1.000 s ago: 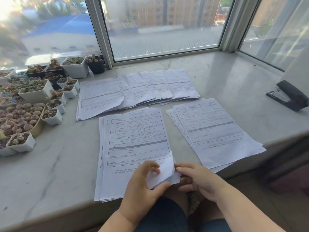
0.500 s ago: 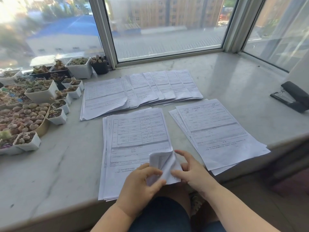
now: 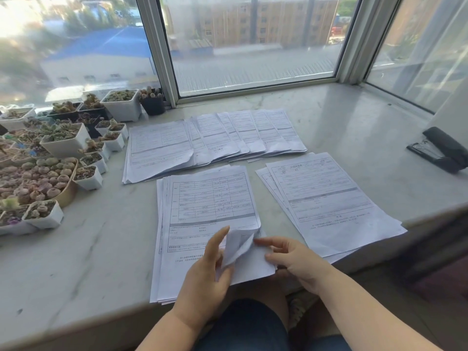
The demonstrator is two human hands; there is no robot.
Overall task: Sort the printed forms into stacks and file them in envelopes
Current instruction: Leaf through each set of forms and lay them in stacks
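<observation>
Left hand (image 3: 206,272) is gripping the curled-up lower right corner of the top white printed form (image 3: 239,243), thumb and fingers pinching the lifted flap. That sheet is topping the near stack of white printed forms (image 3: 202,219), which is lying under both hands on the pale marble windowsill (image 3: 354,138) and overhanging its near edge.

Right hand (image 3: 296,259) is resting just right of the flap, fingers loosely spread, fingertips touching the stack's lower right edge; clasping nothing.

Right of the right hand, a second fanned pile of white forms (image 3: 329,206) is lying. Beyond both hands, a long fanned row of white forms (image 3: 210,140). Far right, a black stapler (image 3: 440,150). Left of the left hand, small white square pots of succulents (image 3: 63,145).
</observation>
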